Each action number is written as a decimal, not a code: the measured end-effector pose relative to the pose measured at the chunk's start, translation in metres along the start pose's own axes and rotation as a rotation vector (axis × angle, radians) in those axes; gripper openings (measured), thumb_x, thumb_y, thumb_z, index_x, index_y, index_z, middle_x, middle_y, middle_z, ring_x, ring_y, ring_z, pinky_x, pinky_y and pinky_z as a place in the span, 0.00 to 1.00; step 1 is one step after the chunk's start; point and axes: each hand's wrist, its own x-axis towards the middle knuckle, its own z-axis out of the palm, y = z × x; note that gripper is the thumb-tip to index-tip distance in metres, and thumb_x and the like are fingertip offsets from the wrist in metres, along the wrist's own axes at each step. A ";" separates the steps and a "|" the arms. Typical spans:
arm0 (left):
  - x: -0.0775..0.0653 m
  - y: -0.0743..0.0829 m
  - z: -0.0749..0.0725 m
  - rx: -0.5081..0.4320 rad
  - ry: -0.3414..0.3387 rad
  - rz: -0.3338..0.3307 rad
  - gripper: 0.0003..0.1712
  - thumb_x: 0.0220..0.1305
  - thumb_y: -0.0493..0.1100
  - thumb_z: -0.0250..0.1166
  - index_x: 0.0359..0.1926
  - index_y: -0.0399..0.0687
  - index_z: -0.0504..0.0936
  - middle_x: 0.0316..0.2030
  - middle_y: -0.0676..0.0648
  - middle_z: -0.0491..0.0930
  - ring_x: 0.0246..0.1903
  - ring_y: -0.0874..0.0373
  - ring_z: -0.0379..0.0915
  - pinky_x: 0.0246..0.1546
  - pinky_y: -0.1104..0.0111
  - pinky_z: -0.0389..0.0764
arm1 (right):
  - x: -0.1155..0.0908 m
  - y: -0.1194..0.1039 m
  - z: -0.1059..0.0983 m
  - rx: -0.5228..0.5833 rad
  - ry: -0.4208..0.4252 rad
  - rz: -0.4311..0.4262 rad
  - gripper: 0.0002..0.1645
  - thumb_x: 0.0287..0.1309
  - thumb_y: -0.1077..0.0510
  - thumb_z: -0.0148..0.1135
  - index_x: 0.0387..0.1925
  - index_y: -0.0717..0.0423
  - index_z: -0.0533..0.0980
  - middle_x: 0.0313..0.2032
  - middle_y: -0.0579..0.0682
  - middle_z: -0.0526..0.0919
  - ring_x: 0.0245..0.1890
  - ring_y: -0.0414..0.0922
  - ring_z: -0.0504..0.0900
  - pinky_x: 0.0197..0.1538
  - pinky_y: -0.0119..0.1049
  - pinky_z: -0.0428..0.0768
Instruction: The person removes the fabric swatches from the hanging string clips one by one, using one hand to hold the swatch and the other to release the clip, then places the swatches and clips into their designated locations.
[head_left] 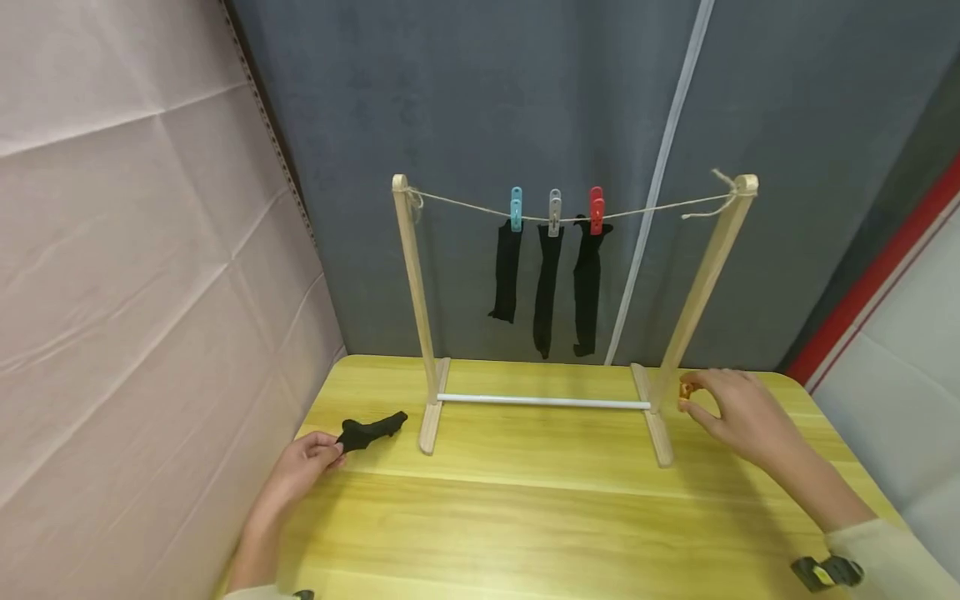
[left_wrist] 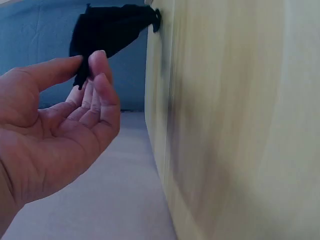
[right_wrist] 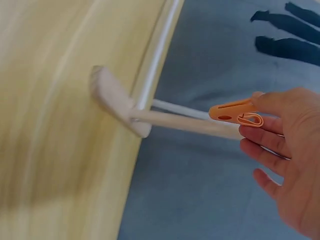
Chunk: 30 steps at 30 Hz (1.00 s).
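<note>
Between thumb and fingertips, my left hand (head_left: pixel 303 467) pinches one end of a black sock (head_left: pixel 372 429) at the table's left side. The left wrist view shows the sock (left_wrist: pixel 110 27) stretching away from the fingertips, its far end near the tabletop. My right hand (head_left: pixel 738 412) holds an orange clothespin (right_wrist: pixel 235 111) by one end, beside the rack's right post (head_left: pixel 705 283). Three black socks hang in a row from the string (head_left: pixel 465 204), under a blue clothespin (head_left: pixel 516 208), a grey clothespin (head_left: pixel 555 212) and a red clothespin (head_left: pixel 596 210).
The wooden rack stands on two flat feet (head_left: pixel 430 429), joined low down by a white rod (head_left: pixel 540 402). Under it is a yellow wood-grain table (head_left: pixel 525 517). A grey-blue curtain (head_left: pixel 465 100) rises behind, and a pale cloth wall (head_left: pixel 150 275) closes the left side.
</note>
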 end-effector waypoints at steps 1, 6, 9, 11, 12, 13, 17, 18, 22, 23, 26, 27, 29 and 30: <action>-0.002 -0.001 -0.002 0.022 -0.007 0.001 0.16 0.79 0.40 0.61 0.55 0.28 0.77 0.45 0.39 0.89 0.43 0.56 0.88 0.46 0.67 0.89 | -0.002 0.003 0.002 -0.001 -0.008 -0.003 0.19 0.52 0.56 0.82 0.44 0.57 0.85 0.40 0.54 0.92 0.40 0.57 0.89 0.48 0.63 0.82; -0.010 -0.005 -0.004 0.126 -0.001 -0.014 0.13 0.78 0.41 0.63 0.48 0.32 0.81 0.39 0.40 0.89 0.38 0.55 0.86 0.36 0.67 0.87 | -0.013 0.013 0.009 0.019 -0.080 0.019 0.19 0.54 0.57 0.81 0.46 0.59 0.86 0.39 0.53 0.92 0.38 0.55 0.90 0.43 0.58 0.87; -0.013 -0.005 -0.003 0.197 0.006 -0.024 0.13 0.77 0.43 0.63 0.46 0.35 0.83 0.36 0.42 0.88 0.35 0.55 0.83 0.33 0.67 0.84 | -0.021 0.019 0.013 0.038 -0.152 0.060 0.19 0.56 0.57 0.79 0.47 0.61 0.85 0.38 0.53 0.91 0.37 0.54 0.89 0.40 0.56 0.87; -0.016 -0.005 -0.002 0.239 0.008 -0.033 0.14 0.76 0.46 0.64 0.43 0.37 0.84 0.34 0.44 0.87 0.34 0.55 0.81 0.31 0.67 0.81 | -0.027 0.022 0.017 0.034 -0.170 0.079 0.18 0.57 0.57 0.79 0.47 0.62 0.85 0.38 0.53 0.91 0.37 0.54 0.89 0.39 0.55 0.87; -0.017 -0.005 -0.001 0.255 0.009 -0.043 0.14 0.76 0.47 0.65 0.42 0.38 0.84 0.33 0.45 0.87 0.33 0.54 0.80 0.31 0.68 0.79 | -0.031 0.024 0.020 0.021 -0.161 0.078 0.18 0.57 0.57 0.78 0.46 0.62 0.85 0.36 0.52 0.90 0.35 0.52 0.88 0.38 0.54 0.86; -0.018 -0.005 -0.001 0.271 0.005 -0.048 0.14 0.76 0.48 0.65 0.41 0.39 0.84 0.32 0.45 0.87 0.33 0.54 0.79 0.30 0.68 0.77 | -0.034 0.026 0.023 0.005 -0.141 0.071 0.17 0.56 0.57 0.79 0.45 0.61 0.84 0.35 0.51 0.89 0.33 0.51 0.87 0.36 0.54 0.85; -0.020 -0.008 -0.001 0.321 -0.002 -0.067 0.16 0.75 0.50 0.66 0.38 0.41 0.83 0.30 0.47 0.86 0.30 0.55 0.75 0.28 0.68 0.71 | -0.049 0.032 0.035 -0.082 -0.053 0.050 0.17 0.51 0.57 0.81 0.40 0.59 0.84 0.28 0.45 0.82 0.26 0.42 0.77 0.29 0.46 0.77; -0.020 -0.009 -0.001 0.327 -0.005 -0.076 0.16 0.74 0.51 0.67 0.38 0.41 0.83 0.29 0.47 0.85 0.29 0.55 0.74 0.27 0.68 0.71 | -0.052 0.033 0.037 -0.094 -0.053 0.051 0.16 0.50 0.57 0.82 0.38 0.58 0.83 0.27 0.43 0.80 0.25 0.40 0.74 0.28 0.44 0.74; -0.019 -0.014 -0.005 0.354 -0.002 -0.096 0.17 0.73 0.53 0.68 0.40 0.42 0.84 0.29 0.47 0.84 0.27 0.56 0.71 0.26 0.67 0.70 | -0.063 0.036 0.045 -0.093 -0.154 0.094 0.14 0.53 0.55 0.81 0.32 0.52 0.80 0.25 0.41 0.75 0.24 0.37 0.69 0.27 0.39 0.69; -0.019 -0.015 -0.007 0.356 0.000 -0.096 0.18 0.73 0.53 0.68 0.40 0.42 0.83 0.29 0.47 0.84 0.27 0.56 0.70 0.26 0.66 0.71 | -0.066 0.037 0.047 -0.087 -0.183 0.107 0.14 0.53 0.55 0.81 0.30 0.51 0.80 0.24 0.41 0.74 0.23 0.37 0.68 0.27 0.37 0.68; -0.020 -0.017 -0.009 0.354 0.009 -0.104 0.20 0.73 0.56 0.67 0.40 0.41 0.83 0.30 0.47 0.84 0.28 0.55 0.70 0.27 0.66 0.71 | -0.074 0.041 0.053 -0.066 -0.267 0.150 0.14 0.55 0.54 0.80 0.28 0.49 0.78 0.23 0.40 0.71 0.23 0.37 0.66 0.26 0.35 0.66; -0.020 -0.017 -0.010 0.358 0.011 -0.108 0.22 0.74 0.57 0.66 0.40 0.41 0.82 0.31 0.47 0.83 0.27 0.55 0.69 0.26 0.66 0.71 | -0.077 0.042 0.055 -0.061 -0.281 0.159 0.15 0.54 0.54 0.80 0.28 0.49 0.77 0.23 0.40 0.71 0.23 0.37 0.66 0.26 0.35 0.65; -0.021 -0.018 -0.011 0.362 0.013 -0.115 0.25 0.75 0.60 0.64 0.40 0.40 0.81 0.33 0.46 0.83 0.27 0.55 0.68 0.26 0.66 0.71 | -0.083 0.044 0.060 -0.047 -0.292 0.166 0.16 0.54 0.54 0.80 0.27 0.47 0.76 0.22 0.40 0.69 0.23 0.36 0.64 0.26 0.33 0.64; -0.022 -0.018 -0.011 0.367 0.017 -0.121 0.27 0.75 0.62 0.62 0.40 0.40 0.81 0.33 0.46 0.83 0.26 0.55 0.67 0.25 0.65 0.71 | -0.085 0.044 0.062 -0.040 -0.291 0.167 0.17 0.54 0.54 0.80 0.26 0.47 0.75 0.22 0.40 0.68 0.23 0.36 0.63 0.26 0.33 0.63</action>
